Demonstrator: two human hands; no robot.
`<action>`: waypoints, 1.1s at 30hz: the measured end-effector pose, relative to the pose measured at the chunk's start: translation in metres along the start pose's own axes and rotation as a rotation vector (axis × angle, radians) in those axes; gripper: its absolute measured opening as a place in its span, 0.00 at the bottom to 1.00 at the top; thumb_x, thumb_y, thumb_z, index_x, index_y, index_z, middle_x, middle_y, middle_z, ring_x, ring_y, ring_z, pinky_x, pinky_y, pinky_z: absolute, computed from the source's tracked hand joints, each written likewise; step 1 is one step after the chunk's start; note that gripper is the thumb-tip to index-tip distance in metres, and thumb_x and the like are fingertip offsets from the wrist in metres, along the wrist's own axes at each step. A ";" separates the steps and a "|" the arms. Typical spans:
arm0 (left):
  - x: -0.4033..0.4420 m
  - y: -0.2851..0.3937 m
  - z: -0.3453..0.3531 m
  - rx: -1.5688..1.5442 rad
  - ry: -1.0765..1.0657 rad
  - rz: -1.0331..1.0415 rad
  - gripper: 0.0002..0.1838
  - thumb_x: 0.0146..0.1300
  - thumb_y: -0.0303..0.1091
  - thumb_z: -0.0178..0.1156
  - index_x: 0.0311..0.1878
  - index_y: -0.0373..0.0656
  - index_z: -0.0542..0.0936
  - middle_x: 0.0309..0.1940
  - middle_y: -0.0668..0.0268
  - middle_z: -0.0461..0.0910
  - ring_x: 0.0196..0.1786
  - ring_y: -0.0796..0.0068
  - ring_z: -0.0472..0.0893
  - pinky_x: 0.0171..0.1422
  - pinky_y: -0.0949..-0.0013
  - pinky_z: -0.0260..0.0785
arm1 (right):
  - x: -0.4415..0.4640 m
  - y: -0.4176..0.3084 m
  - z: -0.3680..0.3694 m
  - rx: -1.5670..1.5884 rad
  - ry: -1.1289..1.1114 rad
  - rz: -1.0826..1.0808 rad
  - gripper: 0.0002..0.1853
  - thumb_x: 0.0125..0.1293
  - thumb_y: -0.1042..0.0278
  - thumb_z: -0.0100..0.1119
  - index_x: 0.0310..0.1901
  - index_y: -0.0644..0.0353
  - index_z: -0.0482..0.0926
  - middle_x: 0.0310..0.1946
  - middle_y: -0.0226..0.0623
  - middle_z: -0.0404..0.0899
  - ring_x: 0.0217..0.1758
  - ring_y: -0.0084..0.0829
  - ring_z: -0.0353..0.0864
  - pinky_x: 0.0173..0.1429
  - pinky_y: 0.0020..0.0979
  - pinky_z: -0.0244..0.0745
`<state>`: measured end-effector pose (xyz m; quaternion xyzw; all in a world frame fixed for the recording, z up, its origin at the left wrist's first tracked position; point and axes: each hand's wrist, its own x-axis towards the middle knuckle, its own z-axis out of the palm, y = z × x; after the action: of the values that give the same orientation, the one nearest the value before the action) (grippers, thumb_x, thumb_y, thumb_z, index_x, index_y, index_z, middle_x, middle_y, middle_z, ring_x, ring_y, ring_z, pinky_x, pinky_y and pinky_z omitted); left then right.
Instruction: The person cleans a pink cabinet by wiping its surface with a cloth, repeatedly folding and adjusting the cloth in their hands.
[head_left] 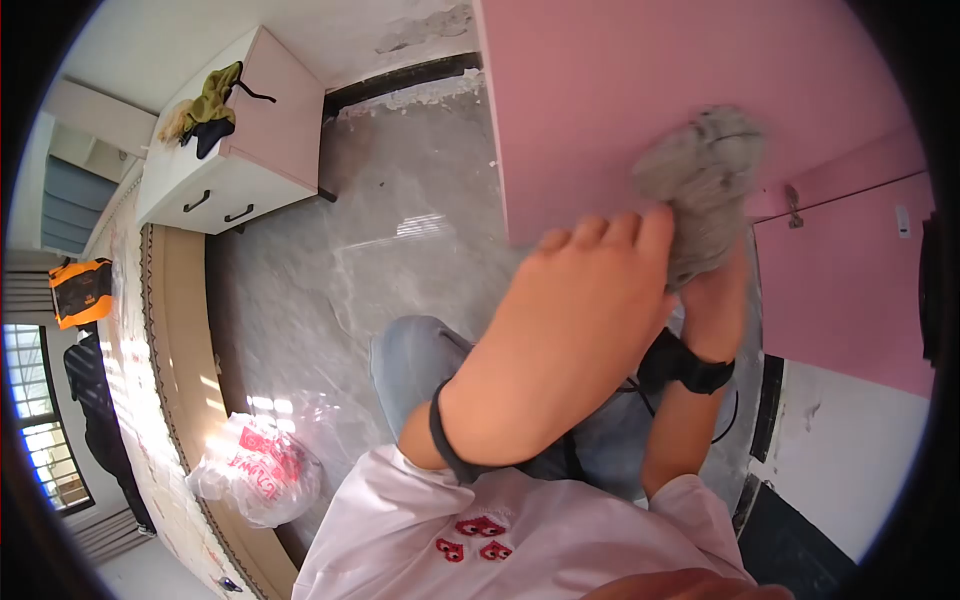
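Observation:
A crumpled grey cloth (705,175) lies against the pink panel (590,110), slightly blurred. Behind its lower end is my right hand (715,295), closed on the cloth, with most of its fingers hidden; a black band sits on that wrist. My left hand (605,270) is closer to the camera, back up and fingers curled, at the panel's lower edge. Its index side overlaps the cloth's edge. The fingertips are out of sight, so what they grip cannot be made out.
Pink doors with a metal latch (793,205) stand at the right. A white drawer cabinet (240,150) bears a green and dark cloth item (213,100). At the left are a bed (165,400), an orange bag (82,292) and a plastic bag (262,470). Grey floor (300,260) lies between.

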<state>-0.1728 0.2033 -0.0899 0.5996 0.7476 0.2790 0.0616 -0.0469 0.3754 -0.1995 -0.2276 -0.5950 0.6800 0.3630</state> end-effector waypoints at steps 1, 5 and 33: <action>-0.003 -0.002 -0.009 0.008 0.013 -0.057 0.19 0.64 0.39 0.69 0.50 0.38 0.76 0.41 0.58 0.83 0.47 0.57 0.84 0.51 0.59 0.75 | -0.005 0.000 0.014 0.017 -0.029 0.026 0.24 0.84 0.49 0.51 0.68 0.59 0.74 0.59 0.35 0.82 0.60 0.31 0.83 0.62 0.37 0.82; -0.021 -0.022 -0.037 0.085 0.020 -0.187 0.20 0.64 0.45 0.72 0.47 0.39 0.79 0.38 0.57 0.85 0.45 0.50 0.84 0.47 0.52 0.76 | -0.012 -0.002 0.068 0.083 -0.222 0.094 0.24 0.83 0.51 0.51 0.70 0.59 0.73 0.59 0.35 0.82 0.60 0.31 0.83 0.63 0.36 0.81; 0.091 0.038 0.079 -0.201 0.195 0.055 0.21 0.64 0.41 0.75 0.53 0.40 0.80 0.39 0.59 0.78 0.37 0.58 0.80 0.38 0.58 0.73 | -0.021 -0.002 -0.045 -0.048 -0.031 0.049 0.27 0.81 0.61 0.51 0.76 0.62 0.67 0.66 0.38 0.79 0.65 0.33 0.80 0.69 0.33 0.74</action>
<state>-0.1312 0.3200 -0.1157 0.5805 0.7017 0.4111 0.0409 0.0002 0.3889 -0.2088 -0.2400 -0.6110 0.6776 0.3315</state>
